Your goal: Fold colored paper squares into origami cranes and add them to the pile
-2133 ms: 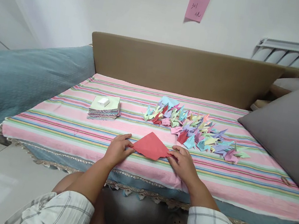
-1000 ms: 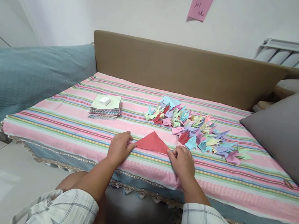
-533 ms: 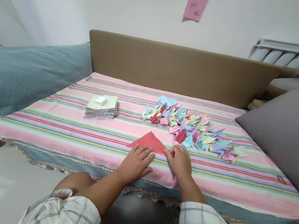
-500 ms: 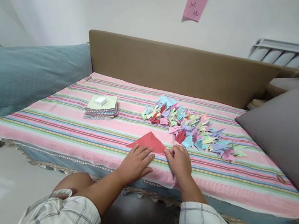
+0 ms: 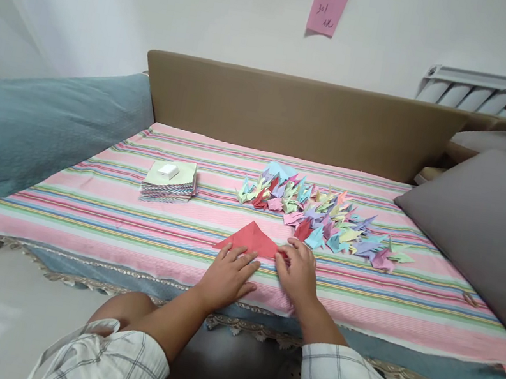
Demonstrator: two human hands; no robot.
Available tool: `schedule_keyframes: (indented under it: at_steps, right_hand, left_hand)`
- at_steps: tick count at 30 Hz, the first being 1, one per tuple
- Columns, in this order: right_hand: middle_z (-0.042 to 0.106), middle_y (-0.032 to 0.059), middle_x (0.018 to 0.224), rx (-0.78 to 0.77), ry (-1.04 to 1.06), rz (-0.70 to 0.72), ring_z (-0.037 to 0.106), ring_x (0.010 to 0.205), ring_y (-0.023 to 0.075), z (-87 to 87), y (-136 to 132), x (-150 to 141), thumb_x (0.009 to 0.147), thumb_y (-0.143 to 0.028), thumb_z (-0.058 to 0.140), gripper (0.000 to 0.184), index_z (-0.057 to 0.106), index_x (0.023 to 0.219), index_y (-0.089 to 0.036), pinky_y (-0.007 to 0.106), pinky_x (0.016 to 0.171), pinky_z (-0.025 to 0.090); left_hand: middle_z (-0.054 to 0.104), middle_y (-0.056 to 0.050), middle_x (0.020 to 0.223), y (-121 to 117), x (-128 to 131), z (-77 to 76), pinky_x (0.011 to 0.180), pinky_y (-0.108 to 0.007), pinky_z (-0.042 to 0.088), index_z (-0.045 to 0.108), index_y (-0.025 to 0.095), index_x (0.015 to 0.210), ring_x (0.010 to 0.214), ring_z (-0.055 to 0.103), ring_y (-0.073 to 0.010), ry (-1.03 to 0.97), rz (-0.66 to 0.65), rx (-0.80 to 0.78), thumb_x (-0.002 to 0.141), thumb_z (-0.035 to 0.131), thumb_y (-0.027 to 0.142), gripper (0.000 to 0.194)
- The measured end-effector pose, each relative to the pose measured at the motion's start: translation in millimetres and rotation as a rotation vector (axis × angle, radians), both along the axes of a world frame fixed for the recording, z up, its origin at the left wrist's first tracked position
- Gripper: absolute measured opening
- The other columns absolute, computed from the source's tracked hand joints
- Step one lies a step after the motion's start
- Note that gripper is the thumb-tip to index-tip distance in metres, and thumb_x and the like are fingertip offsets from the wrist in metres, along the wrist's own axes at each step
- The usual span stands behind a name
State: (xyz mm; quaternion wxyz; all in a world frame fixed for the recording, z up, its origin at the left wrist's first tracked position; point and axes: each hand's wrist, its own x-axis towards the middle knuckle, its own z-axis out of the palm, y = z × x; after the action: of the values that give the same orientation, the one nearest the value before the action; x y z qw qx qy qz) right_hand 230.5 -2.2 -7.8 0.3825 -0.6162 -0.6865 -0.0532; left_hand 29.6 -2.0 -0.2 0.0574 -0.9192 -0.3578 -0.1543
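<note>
A red sheet of origami paper, folded into a triangle with its point facing away from me, lies on the striped cloth. My left hand rests flat with fingers spread, the tips pressing the paper's near edge. At the triangle's right corner, my right hand has its thumb and bent fingers closed on the paper, which partly hides that corner. Just beyond my right hand lies a spread of folded paper cranes in several colours.
A stack of square paper stands to the left, with a small white block on top. A grey cushion leans at the right. A small brown object lies near it. The brown backrest closes off the far side.
My right hand's fingers have shifted slightly and spread a little at the paper's right corner. My left hand and the red triangle hold their place; the view has moved slightly.
</note>
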Motion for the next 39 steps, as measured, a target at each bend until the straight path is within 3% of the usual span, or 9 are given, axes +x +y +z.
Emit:
schedule_keyframes:
  at_steps: [3, 6, 11, 20, 24, 28, 30, 35, 39]
  right_hand:
    - [0.049, 0.0077, 0.125, -0.007, -0.107, 0.133, 0.043, 0.113, 0.0249, 0.1, -6, -10, 0.082, -0.025, 0.051, 0.022, 0.065, 0.099, -0.026, 0.043, 0.096, 0.031]
    - [0.043, 0.0076, 0.135, -0.042, -0.193, 0.179, 0.038, 0.12, 0.0263, -0.2, -9, -17, 0.082, -0.024, 0.051, 0.027, 0.065, 0.105, -0.028, 0.047, 0.099, 0.025]
    - [0.043, 0.0066, 0.136, -0.122, -0.175, 0.118, 0.036, 0.123, 0.0277, 0.7, -10, -12, 0.082, -0.028, 0.052, 0.025, 0.067, 0.101, -0.031, 0.05, 0.1, 0.022]
    - [0.047, 0.0047, 0.132, -0.239, -0.143, -0.016, 0.038, 0.12, 0.0269, 4.6, -17, 22, 0.079, -0.038, 0.056, 0.021, 0.07, 0.093, -0.032, 0.047, 0.098, 0.022]
    - [0.051, 0.0063, 0.125, -0.229, -0.139, -0.066, 0.043, 0.113, 0.0274, 2.8, -17, 32, 0.075, -0.041, 0.058, 0.021, 0.069, 0.086, -0.027, 0.047, 0.095, 0.026]
    - [0.06, 0.0062, 0.097, -0.117, -0.101, -0.083, 0.051, 0.092, 0.0234, 6.9, -19, 26, 0.075, -0.037, 0.058, 0.017, 0.062, 0.075, -0.021, 0.041, 0.086, 0.033]
    - [0.06, 0.006, 0.089, -0.039, -0.087, -0.004, 0.051, 0.087, 0.0214, 11.1, -21, 15, 0.079, -0.032, 0.053, 0.014, 0.06, 0.078, -0.02, 0.039, 0.084, 0.035]
    - [0.058, 0.0092, 0.116, -0.002, -0.144, 0.384, 0.048, 0.109, 0.022, 12.8, -23, -9, 0.084, -0.024, 0.046, 0.03, 0.055, 0.112, -0.019, 0.041, 0.097, 0.032]
    - [0.058, 0.0094, 0.118, -0.081, -0.118, 0.484, 0.049, 0.109, 0.0214, 3.6, -18, -12, 0.083, -0.02, 0.044, 0.039, 0.048, 0.122, -0.017, 0.04, 0.096, 0.037]
  left_hand:
    - [0.051, -0.006, 0.131, 0, 0, 0.1, 0.104, -0.049, 0.023, 0.049, 0.025, 0.124, 0.121, 0.04, -0.0274, -0.004, -0.002, 0.0, 0.084, 0.046, 0.047, 0.045]
    - [0.052, -0.006, 0.13, 1, 0, 0.1, 0.103, -0.049, 0.024, 0.049, 0.025, 0.124, 0.121, 0.04, -0.0275, -0.008, -0.002, 0.001, 0.084, 0.046, 0.047, 0.045]
    - [0.051, -0.005, 0.131, 1, 0, -0.7, 0.103, -0.05, 0.024, 0.049, 0.025, 0.123, 0.12, 0.04, -0.0273, -0.019, -0.003, 0.01, 0.084, 0.047, 0.048, 0.045]
    - [0.05, -0.006, 0.132, 0, -1, 1.2, 0.103, -0.049, 0.025, 0.05, 0.026, 0.122, 0.121, 0.04, -0.0276, -0.026, -0.012, 0.017, 0.083, 0.049, 0.045, 0.043]
    - [0.05, -0.006, 0.132, 1, -1, 2.4, 0.104, -0.05, 0.024, 0.05, 0.025, 0.122, 0.121, 0.04, -0.0279, -0.026, -0.013, 0.001, 0.083, 0.049, 0.044, 0.043]
    - [0.05, -0.005, 0.132, 0, -1, 3.4, 0.104, -0.049, 0.024, 0.05, 0.026, 0.123, 0.121, 0.04, -0.0273, -0.025, -0.01, -0.002, 0.083, 0.049, 0.044, 0.043]
    - [0.05, -0.006, 0.132, 0, -1, 3.6, 0.104, -0.049, 0.025, 0.05, 0.026, 0.123, 0.12, 0.04, -0.0272, -0.025, -0.011, 0.0, 0.083, 0.049, 0.045, 0.044]
    - [0.05, -0.006, 0.132, -1, -2, 2.3, 0.104, -0.049, 0.024, 0.047, 0.025, 0.126, 0.121, 0.04, -0.028, -0.017, -0.006, -0.013, 0.084, 0.047, 0.045, 0.046]
    - [0.05, -0.007, 0.131, 0, -2, 1.7, 0.104, -0.049, 0.023, 0.045, 0.024, 0.129, 0.122, 0.039, -0.0279, -0.011, -0.012, -0.02, 0.084, 0.046, 0.045, 0.049]
